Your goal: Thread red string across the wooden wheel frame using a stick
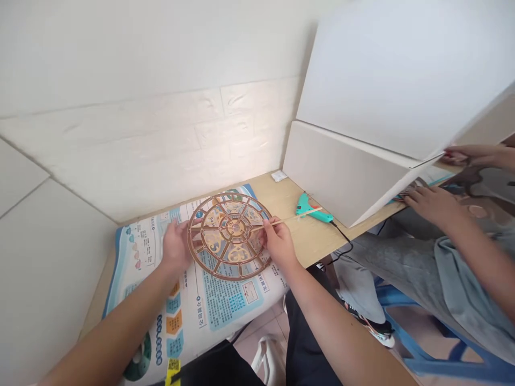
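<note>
A round brown openwork wheel (234, 229) with spokes, rings and cut-out patterns is tilted above a printed sheet. My left hand (176, 244) grips its left rim, with the fingertips partly hidden behind it. My right hand (278, 241) is closed at the opposite rim, pinching a thin pale wooden stick (300, 215). One end of that stick points right, towards a teal glue gun (316, 210) lying on the table; its other end lies over the wheel.
The printed sheet (225, 305) covers the left part of the wooden table (298, 244). A large white box (341, 166) stands open at the right. A small white packet (278, 176) lies near the wall. Beyond the box are another person's hands (432, 206) and a blue stool (422, 343).
</note>
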Tool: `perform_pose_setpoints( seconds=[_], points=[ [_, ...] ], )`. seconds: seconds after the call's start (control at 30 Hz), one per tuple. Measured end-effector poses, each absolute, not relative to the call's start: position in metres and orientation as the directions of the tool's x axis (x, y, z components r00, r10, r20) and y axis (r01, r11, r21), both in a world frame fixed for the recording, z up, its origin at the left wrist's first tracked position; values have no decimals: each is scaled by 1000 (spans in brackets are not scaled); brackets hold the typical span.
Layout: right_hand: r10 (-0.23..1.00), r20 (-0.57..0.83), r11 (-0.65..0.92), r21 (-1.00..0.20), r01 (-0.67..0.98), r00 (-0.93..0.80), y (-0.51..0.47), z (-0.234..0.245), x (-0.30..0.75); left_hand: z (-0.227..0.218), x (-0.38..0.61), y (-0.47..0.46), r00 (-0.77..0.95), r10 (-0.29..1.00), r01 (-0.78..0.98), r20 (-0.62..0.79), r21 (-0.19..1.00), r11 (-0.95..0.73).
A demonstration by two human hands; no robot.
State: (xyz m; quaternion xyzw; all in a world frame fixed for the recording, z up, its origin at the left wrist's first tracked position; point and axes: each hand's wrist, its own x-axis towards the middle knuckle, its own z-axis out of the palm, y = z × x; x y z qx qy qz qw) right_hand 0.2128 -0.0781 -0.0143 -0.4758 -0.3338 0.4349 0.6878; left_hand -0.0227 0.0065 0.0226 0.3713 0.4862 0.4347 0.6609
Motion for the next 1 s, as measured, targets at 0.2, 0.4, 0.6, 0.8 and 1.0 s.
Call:
perform_pose_setpoints(
  seconds=[0.2, 0.4, 0.6, 0.8, 1.0],
  points=[
    [906, 38, 206, -909, -363, 421, -76, -17, 217, 32, -13, 1, 162, 963, 79, -213, 976, 203],
    [909, 26, 231, -862, -452, 415, -72, -17, 233, 51, -31, 10, 248, 945, 293, -214, 946, 138],
    [948, 53, 184, -897, -402, 315, -70, -17, 230, 63, -71, 24, 273, 927, 503, -256, 860, 89],
    [970, 45, 114, -952, -283, 239, -67, -24, 225, 41, -72, 13, 150, 989, 638, -21, 766, -80],
    [971, 46, 96, -974, -205, 236, -63, -29, 227, 21, -72, -63, 258, 954, 686, 152, 666, -292]
  ],
)
